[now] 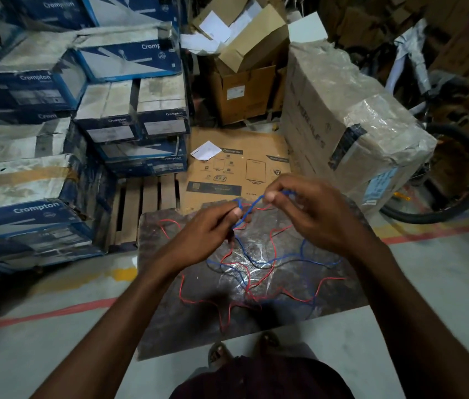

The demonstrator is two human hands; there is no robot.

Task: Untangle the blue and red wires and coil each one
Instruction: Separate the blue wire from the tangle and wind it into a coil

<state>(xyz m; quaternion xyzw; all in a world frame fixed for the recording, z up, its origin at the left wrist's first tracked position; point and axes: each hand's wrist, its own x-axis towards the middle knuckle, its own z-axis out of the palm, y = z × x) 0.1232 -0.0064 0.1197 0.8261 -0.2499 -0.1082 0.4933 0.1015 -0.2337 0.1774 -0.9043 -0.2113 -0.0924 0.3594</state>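
1. Head camera: a person stands over a dark sheet [164,321] on a storeroom floor, both hands raised above a tangle of wire. The left hand [210,226] pinches the blue wire [252,208], with what look like a few small turns of it at the fingertips. The right hand [311,214] pinches the same wire just beside it, thumb against fingertips.
2. A short blue span runs between the two grips — low at the left hand, higher at the right. From the left hand the blue wire drops to the sheet and crosses the red wire [334,279] several times. The red wire lies slack and wavy on the sheet, seemingly held by neither hand.
3. By the look of it, coiling of the blue is begun and the untangling is not done. The tangle lies below both grips, toward the person; the left hand is nearer the drop.
4. Open room for pulling lies upward and toward the person. Stacked boxes [40,208] crowd the left and a wrapped carton [342,110] the right — the sheet's near edge lies close to the feet.
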